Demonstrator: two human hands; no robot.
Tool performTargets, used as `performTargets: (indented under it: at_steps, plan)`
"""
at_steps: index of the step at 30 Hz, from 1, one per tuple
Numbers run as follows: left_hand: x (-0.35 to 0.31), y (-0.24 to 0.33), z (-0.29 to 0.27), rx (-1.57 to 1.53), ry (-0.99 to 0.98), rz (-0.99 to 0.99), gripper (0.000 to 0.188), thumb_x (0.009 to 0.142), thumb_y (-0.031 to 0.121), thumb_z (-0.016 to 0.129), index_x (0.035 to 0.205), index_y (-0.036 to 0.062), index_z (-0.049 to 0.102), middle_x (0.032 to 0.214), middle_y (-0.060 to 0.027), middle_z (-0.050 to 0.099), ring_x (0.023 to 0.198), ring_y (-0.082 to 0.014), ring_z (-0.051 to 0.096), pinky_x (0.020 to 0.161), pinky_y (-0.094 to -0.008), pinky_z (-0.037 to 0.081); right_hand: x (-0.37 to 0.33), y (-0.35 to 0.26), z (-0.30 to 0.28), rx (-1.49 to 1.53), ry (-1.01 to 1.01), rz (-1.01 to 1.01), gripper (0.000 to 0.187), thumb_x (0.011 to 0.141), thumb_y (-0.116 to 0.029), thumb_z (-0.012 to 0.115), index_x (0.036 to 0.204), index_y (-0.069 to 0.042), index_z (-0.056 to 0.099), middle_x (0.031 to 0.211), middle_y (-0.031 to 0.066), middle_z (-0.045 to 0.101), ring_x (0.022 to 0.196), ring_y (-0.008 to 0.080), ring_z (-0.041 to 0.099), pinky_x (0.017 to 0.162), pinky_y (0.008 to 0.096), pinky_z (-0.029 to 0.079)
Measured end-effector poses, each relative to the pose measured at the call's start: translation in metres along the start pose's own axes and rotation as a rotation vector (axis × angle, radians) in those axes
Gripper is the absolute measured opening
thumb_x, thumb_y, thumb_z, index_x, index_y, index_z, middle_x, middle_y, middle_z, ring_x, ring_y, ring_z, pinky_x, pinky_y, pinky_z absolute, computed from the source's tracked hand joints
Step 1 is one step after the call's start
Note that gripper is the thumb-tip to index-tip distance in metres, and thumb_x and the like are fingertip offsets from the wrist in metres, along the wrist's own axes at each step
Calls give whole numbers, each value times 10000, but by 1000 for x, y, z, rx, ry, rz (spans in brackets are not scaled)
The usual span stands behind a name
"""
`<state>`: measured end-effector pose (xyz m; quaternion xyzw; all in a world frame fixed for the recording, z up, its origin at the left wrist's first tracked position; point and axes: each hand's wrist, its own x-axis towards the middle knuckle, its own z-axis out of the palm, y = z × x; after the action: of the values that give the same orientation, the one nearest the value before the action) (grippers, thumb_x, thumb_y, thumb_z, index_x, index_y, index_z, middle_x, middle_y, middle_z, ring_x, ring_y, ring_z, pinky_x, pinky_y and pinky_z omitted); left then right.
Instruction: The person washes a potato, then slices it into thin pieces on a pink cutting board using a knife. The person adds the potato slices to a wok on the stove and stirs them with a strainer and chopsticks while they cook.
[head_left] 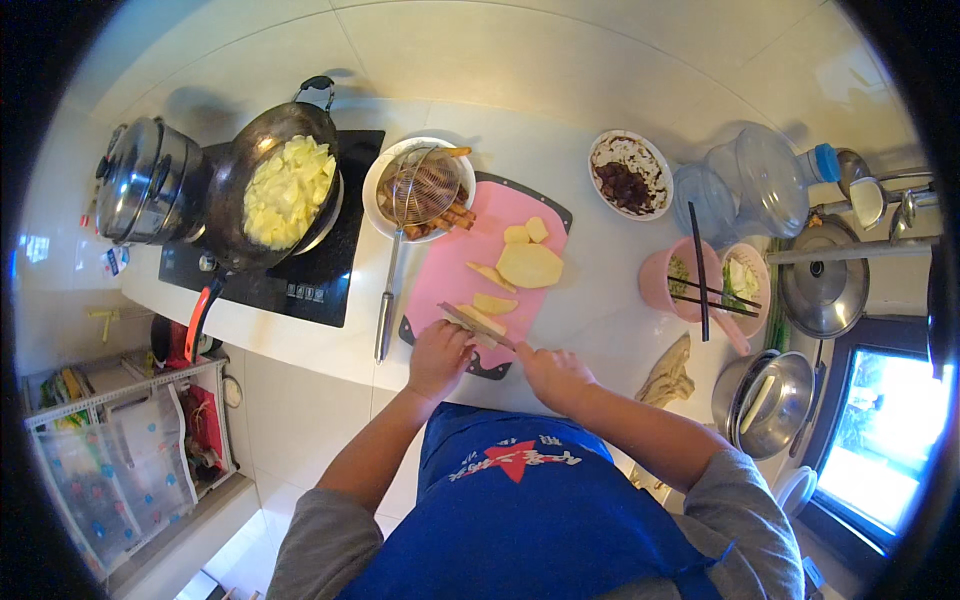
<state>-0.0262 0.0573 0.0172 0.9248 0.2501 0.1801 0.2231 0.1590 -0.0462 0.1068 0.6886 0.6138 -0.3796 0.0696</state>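
1. A lidded metal pot [160,195] stands well to the left of the pink cutting board [440,270].
2. Nearer the board on its left, a black wok [228,215] sits on the stove [250,300], holding pale yellow pieces [290,190].
3. Just beside the board's upper left, a white bowl [372,195] holds brown sticks [455,219], with a wire strainer [420,185] lying over it.
4. The left hand [441,355] is over the board's near left part, fingers bent and close to the blade; I cannot tell what is under the fingertips.
5. The knife [478,325] slants across the board's near end, a potato slice [487,318] against its far side.
6. The cut potato [530,266] lies on the board's right half, smaller pieces around it.
7. The right hand [555,378], at the board's near right corner, has its fingers wrapped round the knife's handle.
8. Right of the board on the tabletop [600,300] are a plate [597,165] of dark food and, farther right, a pink basket [655,285] with chopsticks [703,260] across it.
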Motion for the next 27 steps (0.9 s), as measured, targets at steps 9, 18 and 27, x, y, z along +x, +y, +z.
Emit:
performTargets:
  at_steps: [9, 18, 27]
  plan:
    - [72, -43, -35, 158, -477, 340, 209, 672, 206, 674, 805, 77, 579, 868, -80, 594, 865, -262, 573, 738, -384, 465, 1, -11, -16, 32, -14, 26, 289, 847, -96, 464, 1126, -23, 460, 844, 217, 655, 793, 370, 659, 677, 473, 530]
    - [100, -50, -19, 117, -642, 618, 118, 698, 218, 620, 660, 126, 555, 663, -37, 579, 658, -232, 589, 575, -366, 484, 9, -4, -8, 114, -2, 54, 204, 851, -121, 484, 1019, -20, 538, 864, 207, 659, 806, 364, 661, 683, 467, 535]
    - [99, -63, -12, 54, -592, 715, 141, 684, 225, 618, 653, 122, 527, 642, -28, 555, 629, -217, 578, 552, -346, 481, 27, -7, -15, 181, -136, 133, 237, 862, -148, 492, 1039, -17, 580, 968, 200, 651, 902, 339, 650, 745, 444, 536]
